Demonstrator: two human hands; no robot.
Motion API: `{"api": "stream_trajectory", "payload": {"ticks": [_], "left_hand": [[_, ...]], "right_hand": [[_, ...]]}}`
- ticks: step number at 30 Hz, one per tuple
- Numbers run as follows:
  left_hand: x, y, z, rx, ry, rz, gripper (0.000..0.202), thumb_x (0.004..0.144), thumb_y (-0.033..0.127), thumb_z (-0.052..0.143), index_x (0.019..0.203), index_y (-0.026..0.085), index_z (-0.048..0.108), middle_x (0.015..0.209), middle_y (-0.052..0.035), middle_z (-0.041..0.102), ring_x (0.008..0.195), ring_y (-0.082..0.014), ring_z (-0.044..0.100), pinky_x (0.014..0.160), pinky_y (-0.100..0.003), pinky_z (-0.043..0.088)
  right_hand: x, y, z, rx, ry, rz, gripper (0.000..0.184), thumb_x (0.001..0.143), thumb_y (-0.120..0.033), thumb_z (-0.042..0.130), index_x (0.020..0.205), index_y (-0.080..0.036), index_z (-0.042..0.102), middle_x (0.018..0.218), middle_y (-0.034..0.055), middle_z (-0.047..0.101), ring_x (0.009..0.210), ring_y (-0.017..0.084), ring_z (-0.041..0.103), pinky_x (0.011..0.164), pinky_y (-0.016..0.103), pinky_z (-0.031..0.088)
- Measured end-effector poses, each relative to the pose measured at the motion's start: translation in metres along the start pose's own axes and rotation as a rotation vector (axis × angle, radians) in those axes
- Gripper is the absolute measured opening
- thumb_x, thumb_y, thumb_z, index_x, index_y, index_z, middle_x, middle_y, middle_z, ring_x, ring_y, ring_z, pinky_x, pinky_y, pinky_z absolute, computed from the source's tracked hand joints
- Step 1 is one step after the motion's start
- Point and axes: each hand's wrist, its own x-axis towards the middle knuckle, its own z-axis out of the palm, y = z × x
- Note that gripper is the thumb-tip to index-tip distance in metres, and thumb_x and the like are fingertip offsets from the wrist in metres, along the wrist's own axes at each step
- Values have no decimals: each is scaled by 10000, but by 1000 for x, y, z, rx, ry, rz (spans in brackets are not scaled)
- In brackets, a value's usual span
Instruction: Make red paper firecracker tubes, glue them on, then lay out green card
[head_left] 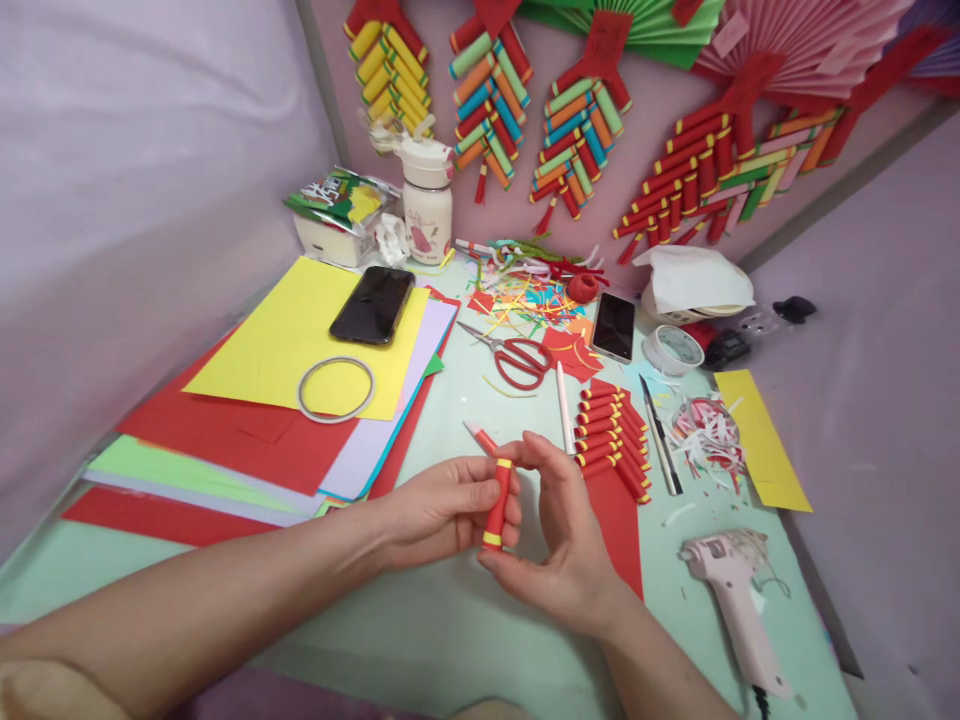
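Both forearms enter from the bottom edge and meet over the pale green bench (450, 620). Left hand (439, 510) and right hand (562, 545) hold one paper roll (497, 505) between them, raised off the bench and central in view. Roll: red tube with a yellow band near each end. Its long axis is near upright, the top leaning slightly right. Left hand is closed on it from the left, fingertips about mid-length. Right hand pinches narrowly from the right, thumb near the top band and fingers curled under the bottom end. Both hands are equally near, with contact on both sides. Just beyond the right hand, a row of matching rolls (611, 440) lies on a red sheet (622, 540). Hot-glue gun (731, 590) lies on its side to the right; scissors (517, 358) are farther back.
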Motion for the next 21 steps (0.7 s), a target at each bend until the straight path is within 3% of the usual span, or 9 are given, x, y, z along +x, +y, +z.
{"api": "stream_trajectory", "payload": {"ticks": [4,9,14,21], "left_hand": [[0,0,1,-20,16,11,214,753,253,753,902,125,669,759,-35,681,687,-135,675,611,-208,495],[0,3,-1,-81,17,19,262,813,247,693,1048,135,658,875,-58,699,804,-165,690,767,-285,527],[1,4,-1,-58,42,20,170,824,207,678,976,130,669,785,-37,683,711,-131,676,732,-270,533],[3,2,-2,2,100,37,200,801,203,704,990,151,663,747,-19,666,663,-114,663,678,-232,518]], "right_hand": [[1,1,-2,-44,6,-19,870,682,-161,738,1413,-326,296,1299,84,474,1244,258,461,1053,466,395],[2,-1,-5,-61,-45,-8,893,672,-188,750,1422,-309,281,1322,99,455,1242,268,467,1038,447,417],[2,-3,-5,-107,-69,-1,920,664,-164,730,1439,-307,255,1347,96,426,1271,270,428,1050,441,407],[6,-5,-6,-292,-70,-48,906,678,-249,764,1438,-302,274,1328,91,448,1237,283,424,1018,446,420]]}}
